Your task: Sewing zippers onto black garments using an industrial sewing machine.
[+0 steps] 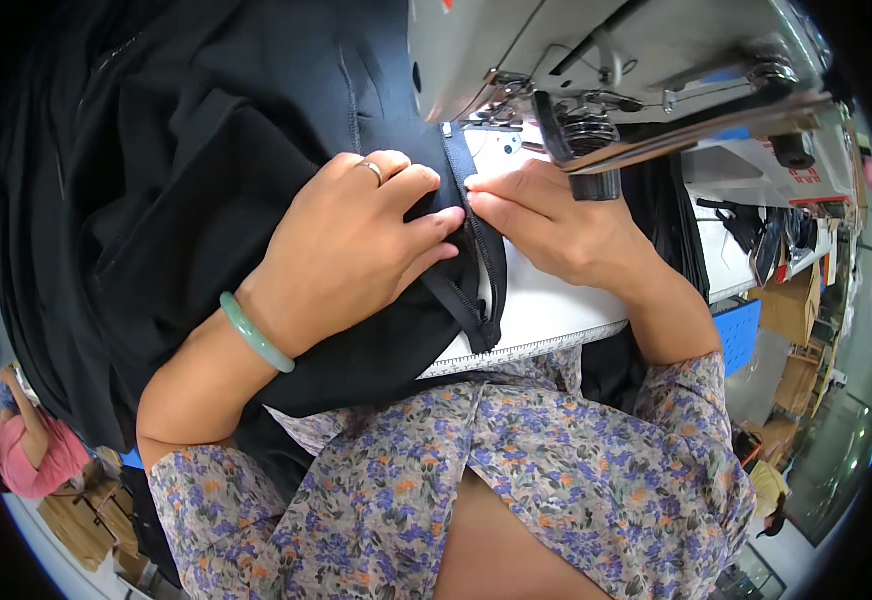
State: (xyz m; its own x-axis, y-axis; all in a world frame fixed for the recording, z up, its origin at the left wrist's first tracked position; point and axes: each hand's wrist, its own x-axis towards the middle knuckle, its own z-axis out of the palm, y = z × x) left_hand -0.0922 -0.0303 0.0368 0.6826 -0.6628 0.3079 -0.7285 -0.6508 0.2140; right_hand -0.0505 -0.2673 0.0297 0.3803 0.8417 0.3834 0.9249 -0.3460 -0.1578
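A black garment [176, 200] spreads over the left side of a white sewing table. Along its right edge runs a black zipper [478, 250], its far end close to the sewing machine's [486, 45] needle area and its near end close to the table's front edge. My left hand [346, 245] rests on the cloth just left of the zipper, fingers curled and gripping the fabric, thumb beside the teeth. From the other side, my right hand [566, 225] pinches the zipper's right edge between thumb and forefinger, below the machine head. The presser foot is mostly hidden.
A measuring tape strip [536, 350] lines the table's front edge. More black cloth [666, 210] hangs right of my right hand. Dark pieces [756, 235] lie farther right, near a blue bin [736, 335]. Another person in pink [44, 450] is at far left.
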